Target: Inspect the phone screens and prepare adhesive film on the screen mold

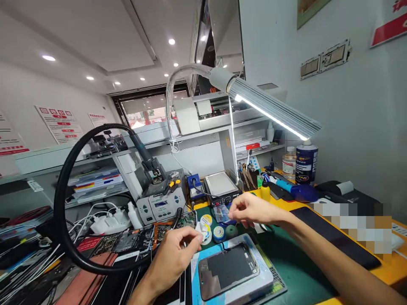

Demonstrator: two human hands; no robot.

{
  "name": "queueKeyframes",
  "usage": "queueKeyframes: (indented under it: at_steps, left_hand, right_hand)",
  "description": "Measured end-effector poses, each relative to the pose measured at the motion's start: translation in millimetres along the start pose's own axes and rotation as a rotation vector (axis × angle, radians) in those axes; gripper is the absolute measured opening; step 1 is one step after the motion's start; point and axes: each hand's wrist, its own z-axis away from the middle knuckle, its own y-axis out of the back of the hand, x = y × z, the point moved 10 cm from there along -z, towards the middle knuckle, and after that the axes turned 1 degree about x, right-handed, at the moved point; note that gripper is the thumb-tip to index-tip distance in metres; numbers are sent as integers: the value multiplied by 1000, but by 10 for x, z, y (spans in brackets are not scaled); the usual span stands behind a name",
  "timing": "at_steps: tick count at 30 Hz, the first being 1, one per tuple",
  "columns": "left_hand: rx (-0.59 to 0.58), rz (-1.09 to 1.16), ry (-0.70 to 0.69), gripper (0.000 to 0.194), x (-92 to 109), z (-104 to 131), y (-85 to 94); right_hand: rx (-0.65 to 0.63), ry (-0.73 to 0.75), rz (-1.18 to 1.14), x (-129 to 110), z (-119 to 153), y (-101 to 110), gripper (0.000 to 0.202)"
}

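My left hand [176,254] is left of the phone screen, its thumb and forefinger curled together beside small round tubs. Whether anything is between those fingertips I cannot make out. My right hand [251,209] hovers above the far end of the mat with its fingers bent into a pinch. What it holds, if anything, is too small to tell. Between and below the hands, a phone screen assembly [229,269] lies on a white and blue box [265,277]. A yellow-labelled tub [219,233] and a dark green round pot [231,231] stand just behind the box.
A ring-shaped black lamp or magnifier frame [60,203] arches at left over phone parts. A lit lamp [273,108] hangs overhead. Behind stand a grey soldering station [160,207] and a hot plate [221,185]. A dark pad [333,237] and spray can [306,164] are at right.
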Motion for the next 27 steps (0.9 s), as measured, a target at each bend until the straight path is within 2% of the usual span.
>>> queueKeyframes:
  at_steps: [1,2,5,8,12,16,19,22,24,27]
  left_hand:
    - [-30,-50,7,21,3,33,-33]
    - [-68,-100,8,22,19,64,-89]
    - [-254,-312,-11,57,91,139,-371]
    - [-349,-459,10,60,130,140,-552]
    - [-391,-513,62,63,158,94,-611]
    - [-421,-521,33,70,159,87,-583]
    - [-350,-457,-5,69,140,54,-431]
    - [-317,-339,29,65,57,-15,-241]
    - [-346,-136,77,62,7,-74,-157]
    - [-453,332,168,53,-15,-141,-151]
  right_hand:
    - [18,-6,-22,94,-15,33,18]
    - [35,-13,-40,182,-29,58,19]
    - [80,-37,-67,386,-63,97,19]
    - [118,-58,-77,511,-82,124,19]
    - [151,-68,-94,598,-97,146,19]
    - [156,-75,-124,612,-100,104,18]
    - [158,-76,-168,569,-84,70,18]
    - [152,-65,-234,512,-67,42,18]
    - [144,-48,-285,478,-61,28,18]
    - [164,4,-368,403,-36,70,21]
